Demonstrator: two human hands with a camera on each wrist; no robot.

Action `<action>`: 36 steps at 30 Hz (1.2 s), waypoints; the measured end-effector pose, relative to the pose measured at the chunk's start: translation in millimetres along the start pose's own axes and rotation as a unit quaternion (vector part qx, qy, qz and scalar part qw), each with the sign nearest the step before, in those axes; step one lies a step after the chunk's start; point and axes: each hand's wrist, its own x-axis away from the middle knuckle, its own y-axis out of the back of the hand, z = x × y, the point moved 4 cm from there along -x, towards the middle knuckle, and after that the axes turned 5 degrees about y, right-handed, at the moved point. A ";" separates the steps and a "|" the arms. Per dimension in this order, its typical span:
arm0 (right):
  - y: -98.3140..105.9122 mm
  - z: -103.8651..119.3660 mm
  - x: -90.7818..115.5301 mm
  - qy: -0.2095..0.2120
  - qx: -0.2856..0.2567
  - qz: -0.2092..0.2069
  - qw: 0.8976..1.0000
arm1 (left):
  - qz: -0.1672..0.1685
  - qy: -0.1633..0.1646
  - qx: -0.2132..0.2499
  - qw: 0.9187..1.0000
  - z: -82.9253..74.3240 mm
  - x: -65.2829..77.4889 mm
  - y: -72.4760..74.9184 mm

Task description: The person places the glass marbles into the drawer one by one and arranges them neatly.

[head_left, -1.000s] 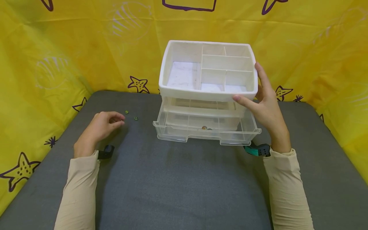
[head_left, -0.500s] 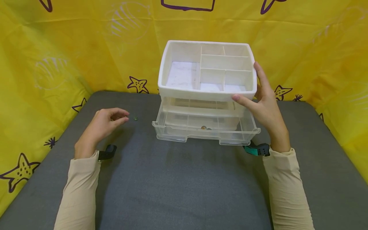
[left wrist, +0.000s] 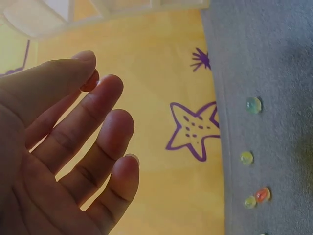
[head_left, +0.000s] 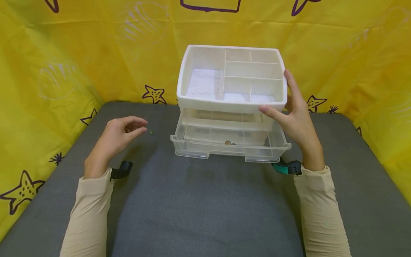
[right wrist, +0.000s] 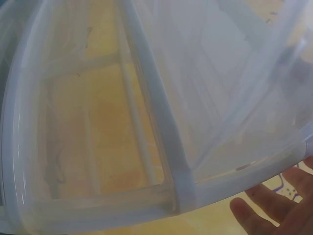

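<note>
My left hand (head_left: pixel 113 139) hovers over the left of the table, palm facing right. In the left wrist view its thumb and forefinger pinch a small reddish marble (left wrist: pixel 90 81), partly covered by the fingers. Just right of the fingertips a green marble (head_left: pixel 152 132) lies on the table. With the right hand (head_left: pixel 299 119) I grip the right front corner of a white drawer organizer (head_left: pixel 231 106), thumb on its front rim and fingers along its side. Below, a clear drawer (head_left: pixel 192 145) stands pulled out, with an orange marble (head_left: pixel 227 142) and a darker one inside.
Several more marbles, among them a blue-green one (left wrist: pixel 253 105) and an orange one (left wrist: pixel 263 194), lie on the table in the left wrist view. The grey tabletop (head_left: pixel 199 207) meets a yellow patterned cloth (head_left: pixel 106 46) behind and at the sides.
My left hand has moved right and slightly up, toward the green marble. A second green marble, visible a second ago, is now out of sight by the hand. The right hand keeps its grip.
</note>
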 end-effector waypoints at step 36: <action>0.7 -1.6 -0.2 -0.010 -0.006 -0.002 1.000 | -0.075 -0.134 0.059 0.986 -72.0 19.6 2.5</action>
